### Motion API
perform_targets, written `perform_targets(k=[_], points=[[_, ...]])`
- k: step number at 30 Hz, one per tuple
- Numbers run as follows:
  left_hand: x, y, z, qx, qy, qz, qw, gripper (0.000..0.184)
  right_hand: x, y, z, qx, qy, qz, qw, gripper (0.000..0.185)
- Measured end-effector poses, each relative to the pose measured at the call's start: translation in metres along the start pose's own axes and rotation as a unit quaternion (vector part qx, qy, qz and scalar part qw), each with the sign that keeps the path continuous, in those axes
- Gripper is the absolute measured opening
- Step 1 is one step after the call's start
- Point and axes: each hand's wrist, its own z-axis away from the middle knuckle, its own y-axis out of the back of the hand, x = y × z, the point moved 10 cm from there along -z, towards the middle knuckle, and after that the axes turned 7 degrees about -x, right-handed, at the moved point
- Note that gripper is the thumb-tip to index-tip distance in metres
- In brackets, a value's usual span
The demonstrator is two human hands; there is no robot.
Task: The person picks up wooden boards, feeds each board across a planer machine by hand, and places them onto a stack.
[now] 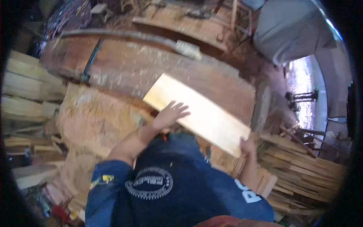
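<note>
A pale, flat wooden board (204, 113) lies slanted in front of my body, over the near side of a long brown worktable (128, 68). My left hand (171, 114) rests on the board's near edge toward its left end, fingers spread and stretched out. At the board's right end, my right hand (247, 146) grips the corner, with the thumb near the upper face. Its other fingers are mostly hidden. Whether the board touches the tabletop along its whole length, I cannot tell.
A dark narrow strip (92, 60) crosses the worktable at left. A pale block (188, 49) sits on its far edge. Sawdust (94, 117) heaps at near left. Stacked planks (30, 89) stand at left, and more planks (302, 170) lie at right. A grey sheet (291, 30) hangs at upper right.
</note>
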Motion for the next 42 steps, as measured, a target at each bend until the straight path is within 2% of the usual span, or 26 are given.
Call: perform_targets(k=[1, 2, 5, 8, 11, 14, 17, 19, 20, 22, 23, 25, 26, 29, 30, 31, 32, 33, 35, 36, 37, 38, 39, 40, 41, 42], points=[[-0.027, -0.027, -0.002, 0.02, 0.019, -0.024, 0.999, 0.074, -0.009, -0.014, -0.012, 0.064, 0.01, -0.039, 0.997, 0.062], [-0.048, -0.026, -0.004, -0.034, 0.067, -0.016, 0.997, 0.081, -0.018, -0.027, -0.022, 0.125, 0.024, -0.075, 0.989, 0.063], [-0.092, 0.012, -0.005, -0.164, 0.229, 0.0, 0.96, 0.095, -0.118, -0.022, 0.01, -0.031, 0.042, -0.421, 0.906, 0.053], [-0.13, 0.029, 0.0, -0.189, 0.323, 0.002, 0.927, 0.105, -0.168, -0.005, -0.013, 0.048, 0.06, -0.437, 0.896, 0.046], [-0.162, 0.021, 0.024, -0.097, 0.374, 0.023, 0.922, 0.103, -0.211, 0.014, -0.049, 0.076, 0.114, -0.37, 0.919, 0.047], [-0.168, 0.002, 0.07, 0.002, 0.405, 0.055, 0.913, 0.076, -0.265, 0.035, -0.07, 0.059, 0.198, -0.146, 0.967, 0.049], [-0.144, -0.018, 0.131, 0.086, 0.422, 0.098, 0.897, 0.054, -0.32, 0.024, -0.084, -0.035, 0.256, -0.109, 0.96, 0.052], [-0.138, -0.048, 0.167, 0.089, 0.435, 0.121, 0.888, 0.049, -0.391, 0.032, -0.027, 0.005, 0.37, 0.041, 0.928, 0.05], [-0.131, -0.055, 0.194, 0.199, 0.433, 0.14, 0.868, 0.036, -0.418, 0.02, -0.02, -0.012, 0.394, 0.057, 0.917, 0.054], [-0.129, -0.094, 0.247, 0.141, 0.528, 0.315, 0.776, 0.029, -0.471, 0.002, 0.003, -0.023, 0.445, 0.099, 0.89, 0.063], [-0.123, -0.11, 0.274, 0.11, 0.569, 0.391, 0.715, 0.026, -0.5, 0.007, 0.013, 0.032, 0.493, 0.132, 0.859, 0.065], [-0.131, -0.222, 0.332, 0.126, 0.614, 0.399, 0.67, 0.023, -0.564, 0.004, 0.041, 0.147, 0.584, 0.184, 0.777, 0.067], [-0.135, -0.279, 0.359, 0.138, 0.633, 0.382, 0.659, 0.022, -0.591, 0.002, 0.046, 0.142, 0.578, 0.169, 0.786, 0.065], [-0.187, -0.403, 0.407, 0.037, 0.687, 0.276, 0.671, 0.02, -0.626, -0.054, -0.023, -0.148, 0.375, 0.225, 0.887, 0.065], [-0.218, -0.448, 0.423, 0.162, 0.678, 0.353, 0.624, 0.018, -0.653, -0.062, 0.015, -0.106, 0.494, 0.293, 0.812, 0.045], [-0.249, -0.487, 0.44, 0.288, 0.648, 0.417, 0.568, 0.017, -0.661, -0.068, 0.028, -0.113, 0.529, 0.271, 0.797, 0.037], [-0.288, -0.525, 0.471, 0.566, 0.499, 0.546, 0.365, 0.016, -0.681, -0.07, 0.065, -0.132, 0.51, 0.272, 0.805, 0.033], [-0.341, -0.44, 0.484, 0.357, 0.639, 0.365, 0.575, 0.026, -0.685, -0.065, 0.075, -0.116, 0.393, 0.258, 0.875, 0.028], [-0.414, -0.337, 0.524, 0.338, 0.697, 0.43, 0.464, 0.018, -0.687, -0.07, 0.073, -0.091, 0.432, 0.379, 0.813, 0.024], [-0.452, -0.264, 0.543, 0.25, 0.713, 0.453, 0.474, 0.023, -0.672, -0.062, 0.054, -0.079, 0.409, 0.375, 0.828, 0.022], [-0.518, -0.278, 0.557, 0.437, 0.646, 0.334, 0.529, 0.028, -0.652, -0.055, 0.024, -0.067, 0.388, 0.368, 0.842, 0.021], [-0.561, -0.248, 0.575, 0.493, 0.638, 0.256, 0.533, 0.031, -0.663, -0.063, 0.031, -0.091, 0.396, 0.36, 0.84, 0.018], [-0.602, -0.216, 0.589, 0.476, 0.624, 0.342, 0.517, 0.032, -0.672, -0.068, 0.035, -0.116, 0.403, 0.351, 0.837, 0.018], [-0.64, -0.182, 0.601, 0.572, 0.572, 0.175, 0.561, 0.033, -0.68, -0.067, 0.045, -0.118, 0.356, 0.341, 0.862, 0.019], [-0.691, -0.177, 0.608, 0.5, 0.612, 0.245, 0.562, 0.031, -0.685, -0.069, 0.049, -0.12, 0.31, 0.33, 0.884, 0.022], [-0.732, -0.167, 0.614, 0.466, 0.645, 0.152, 0.587, 0.028, -0.69, -0.07, 0.052, -0.112, 0.293, 0.366, 0.876, 0.023]])
